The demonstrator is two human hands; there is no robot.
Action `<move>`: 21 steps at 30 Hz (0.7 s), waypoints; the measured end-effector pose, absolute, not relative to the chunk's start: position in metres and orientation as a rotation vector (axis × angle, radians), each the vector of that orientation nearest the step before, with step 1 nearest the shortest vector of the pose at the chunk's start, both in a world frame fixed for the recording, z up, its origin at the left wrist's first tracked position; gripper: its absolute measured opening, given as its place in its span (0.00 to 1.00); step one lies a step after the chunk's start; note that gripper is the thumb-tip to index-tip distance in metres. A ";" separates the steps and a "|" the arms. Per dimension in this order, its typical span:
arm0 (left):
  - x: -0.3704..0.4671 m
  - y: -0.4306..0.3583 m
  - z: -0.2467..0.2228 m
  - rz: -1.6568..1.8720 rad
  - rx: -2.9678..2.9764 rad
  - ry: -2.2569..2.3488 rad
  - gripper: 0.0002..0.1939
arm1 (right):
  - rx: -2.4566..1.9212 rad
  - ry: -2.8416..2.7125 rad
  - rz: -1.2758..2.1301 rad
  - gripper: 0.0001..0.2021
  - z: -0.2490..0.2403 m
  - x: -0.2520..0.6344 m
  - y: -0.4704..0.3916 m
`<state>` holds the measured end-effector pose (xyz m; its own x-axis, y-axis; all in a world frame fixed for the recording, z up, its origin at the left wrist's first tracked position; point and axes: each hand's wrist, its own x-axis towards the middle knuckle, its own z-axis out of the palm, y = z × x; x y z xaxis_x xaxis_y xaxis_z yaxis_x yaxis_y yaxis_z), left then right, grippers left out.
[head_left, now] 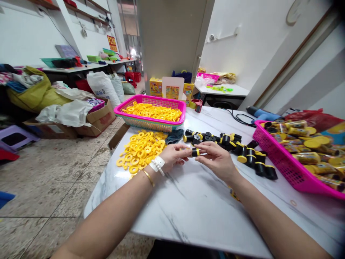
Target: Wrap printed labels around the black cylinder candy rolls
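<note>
Near the middle of the white marbled table, a small black cylinder with yellow ends (195,152) is held between both hands. My left hand (173,157) pinches its left end, and my right hand (215,158) has thumb and fingers on its right end. Left of my left hand lies a pile of yellow rings with tabs (142,149). Black cylinders (250,158), some with yellow ends, lie loose beyond and to the right of my right hand. A dark cloth (174,136) rests between the two piles.
A pink basket of yellow rings (122,109) stands at the back left of the table (188,212). At the right is a pink basket of printed yellow tubes (285,169). Yellow boxes (155,86), a blue heat gun (265,114) and its black cable are farther back.
</note>
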<state>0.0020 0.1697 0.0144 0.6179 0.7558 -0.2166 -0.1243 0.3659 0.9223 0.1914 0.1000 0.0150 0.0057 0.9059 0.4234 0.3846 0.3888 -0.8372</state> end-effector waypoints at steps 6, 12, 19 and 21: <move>0.007 0.166 0.007 0.652 1.211 0.682 0.22 | -1.213 -1.741 0.460 0.18 0.014 0.188 0.096; 0.000 0.171 0.013 0.521 1.079 0.714 0.28 | -1.174 -1.795 0.244 0.10 0.016 0.190 0.096; 0.006 0.165 0.017 0.829 1.418 0.514 0.17 | -1.134 -1.615 0.371 0.12 0.013 0.186 0.091; 0.008 0.164 0.017 0.873 1.457 0.468 0.16 | -1.133 -1.580 0.394 0.12 0.012 0.183 0.089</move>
